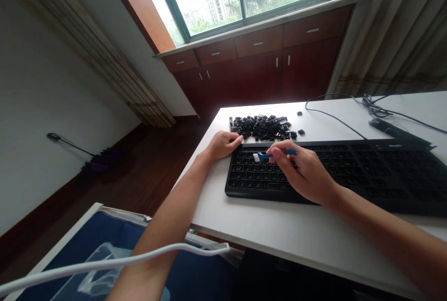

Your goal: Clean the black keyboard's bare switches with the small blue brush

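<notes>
A black keyboard with its keycaps off lies on the white table, rows of bare switch sockets showing. My right hand is over its left half, fingers pinched around the blue handle of a small brush. The brush's white bristles point left, at the upper rows of sockets. At the keyboard's upper left corner is my left hand, fingers curled and thumb against the corner, steadying grip partly hidden. Just behind the keyboard sits a heap of loose black keycaps.
A few stray keycaps lie right of the heap. A black cable runs across the table's back to a dark elongated object. The white table ends at the left; below stands a blue fabric bin with clear plastic inside.
</notes>
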`<state>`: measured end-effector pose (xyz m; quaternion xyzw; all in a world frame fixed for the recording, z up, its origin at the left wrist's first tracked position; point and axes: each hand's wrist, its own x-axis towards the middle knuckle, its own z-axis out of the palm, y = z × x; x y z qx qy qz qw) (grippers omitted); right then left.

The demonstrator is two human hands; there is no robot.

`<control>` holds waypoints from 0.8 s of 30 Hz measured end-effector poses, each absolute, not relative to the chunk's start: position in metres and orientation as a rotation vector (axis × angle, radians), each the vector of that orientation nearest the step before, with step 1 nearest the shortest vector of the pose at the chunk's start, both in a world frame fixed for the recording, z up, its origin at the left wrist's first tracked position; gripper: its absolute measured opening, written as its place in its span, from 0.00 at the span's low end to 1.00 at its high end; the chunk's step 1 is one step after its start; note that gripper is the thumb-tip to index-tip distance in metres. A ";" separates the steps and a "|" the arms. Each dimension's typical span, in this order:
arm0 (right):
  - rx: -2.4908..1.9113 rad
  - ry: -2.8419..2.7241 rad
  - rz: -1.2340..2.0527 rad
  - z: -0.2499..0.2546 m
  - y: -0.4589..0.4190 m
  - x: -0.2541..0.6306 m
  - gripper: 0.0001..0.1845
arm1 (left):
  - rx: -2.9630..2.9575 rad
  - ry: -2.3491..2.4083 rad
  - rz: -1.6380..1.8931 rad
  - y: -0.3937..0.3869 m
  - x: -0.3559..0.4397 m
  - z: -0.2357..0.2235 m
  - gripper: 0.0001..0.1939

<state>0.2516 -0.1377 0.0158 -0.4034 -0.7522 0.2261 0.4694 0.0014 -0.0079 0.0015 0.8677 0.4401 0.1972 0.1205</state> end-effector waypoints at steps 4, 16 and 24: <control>-1.039 -1.843 0.539 0.016 -0.138 0.251 0.11 | 2.529 1.288 0.586 -0.008 0.001 0.002 0.24; -0.914 -1.910 0.588 0.017 -0.139 0.252 0.11 | 2.540 1.287 0.589 -0.009 0.002 0.001 0.25; -0.915 -1.981 0.540 0.018 -0.139 0.251 0.10 | 2.548 1.285 0.570 -0.009 0.001 0.002 0.25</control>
